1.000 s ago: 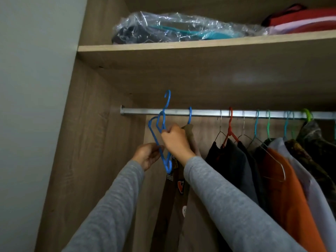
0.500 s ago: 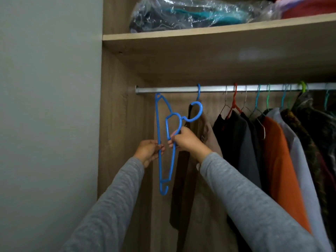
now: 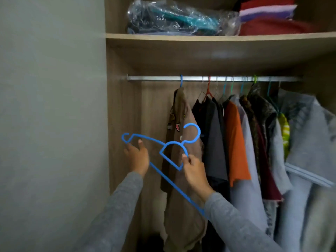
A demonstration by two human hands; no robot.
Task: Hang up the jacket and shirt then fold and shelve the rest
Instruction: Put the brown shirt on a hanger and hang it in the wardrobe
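Note:
An empty blue plastic hanger (image 3: pixel 164 145) is off the rail, tilted, in front of the open wardrobe. My right hand (image 3: pixel 193 170) pinches it by the inner loop below the hook. My left hand (image 3: pixel 137 156) is under the hanger's left end with fingers spread, touching or nearly touching it. Behind the hanger a brown shirt with patches (image 3: pixel 181 160) hangs from a blue hanger on the metal rail (image 3: pixel 154 78).
Right of the brown shirt the rail holds several garments: dark ones (image 3: pixel 211 135), an orange one (image 3: pixel 236 140), a pale grey jacket (image 3: pixel 312 146). The shelf (image 3: pixel 200 36) above carries a plastic-wrapped bundle (image 3: pixel 174 17) and folded red and purple cloth (image 3: pixel 269 17). A grey wall (image 3: pixel 51 106) stands left.
The blue hanger has come down from near the rail and swung from upright to slanted. My left hand has opened off it. The view has pulled back from the wardrobe.

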